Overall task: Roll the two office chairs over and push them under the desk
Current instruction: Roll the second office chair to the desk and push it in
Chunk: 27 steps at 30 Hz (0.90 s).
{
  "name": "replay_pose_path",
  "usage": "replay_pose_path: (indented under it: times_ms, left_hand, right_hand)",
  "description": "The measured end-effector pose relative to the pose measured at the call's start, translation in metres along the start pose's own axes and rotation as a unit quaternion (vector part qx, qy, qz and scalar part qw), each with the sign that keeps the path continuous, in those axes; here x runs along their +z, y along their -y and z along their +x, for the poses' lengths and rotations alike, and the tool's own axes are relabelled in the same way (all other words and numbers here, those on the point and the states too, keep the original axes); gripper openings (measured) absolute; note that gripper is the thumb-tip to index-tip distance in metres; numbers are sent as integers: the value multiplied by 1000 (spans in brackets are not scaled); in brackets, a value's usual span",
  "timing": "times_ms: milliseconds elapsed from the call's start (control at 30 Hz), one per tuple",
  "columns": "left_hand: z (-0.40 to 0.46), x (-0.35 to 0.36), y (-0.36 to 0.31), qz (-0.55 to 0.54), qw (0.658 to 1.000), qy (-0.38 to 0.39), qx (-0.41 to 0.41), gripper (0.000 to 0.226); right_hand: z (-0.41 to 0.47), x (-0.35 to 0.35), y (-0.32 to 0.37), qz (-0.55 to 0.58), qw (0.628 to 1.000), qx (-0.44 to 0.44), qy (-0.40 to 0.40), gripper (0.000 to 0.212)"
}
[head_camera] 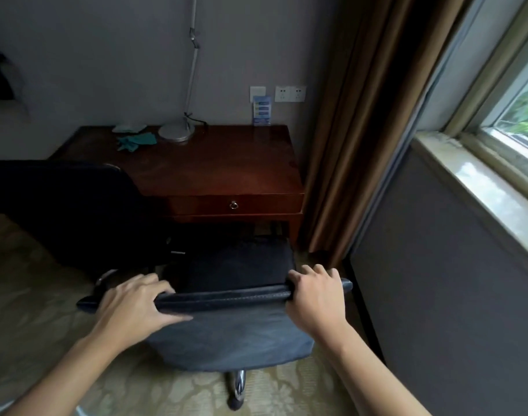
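Here, both hands' fingers, left hand (133, 301) and right hand (315, 298), curled over chair backrest (226, 298).

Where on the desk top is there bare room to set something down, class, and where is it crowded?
Bare: the desk top's front and right, from the drawer edge back to the blue card. Crowded: the back left corner, with the lamp base, teal cloth and paper.

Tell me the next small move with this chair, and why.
Probably push it straight ahead: both hands, left hand and right hand, grip the near chair's backrest, its seat is not yet under the desk, and the gap below the drawer looks free.
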<state>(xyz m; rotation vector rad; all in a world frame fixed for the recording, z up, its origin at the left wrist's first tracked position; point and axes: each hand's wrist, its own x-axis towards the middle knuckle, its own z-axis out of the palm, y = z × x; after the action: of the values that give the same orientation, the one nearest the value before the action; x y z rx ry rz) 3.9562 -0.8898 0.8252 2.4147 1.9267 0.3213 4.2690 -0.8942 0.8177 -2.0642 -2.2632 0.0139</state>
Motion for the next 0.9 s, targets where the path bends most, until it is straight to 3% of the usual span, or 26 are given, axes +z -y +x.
replay_pose_path:
  times_ms: [200, 333, 900]
  left_hand:
    - [-11, 4, -17, 10, 999, -1, -36, 59]
    - [0, 9, -24, 20, 999, -25, -12, 57]
    - [111, 3, 33, 16, 989, -118, 87, 58]
  right_hand:
    - [-2, -5, -10, -12, 999, 4, 30, 42]
    - [15, -6, -21, -18, 1000, 1, 12, 44]
    - [107, -7, -14, 1, 985, -2, -170, 25]
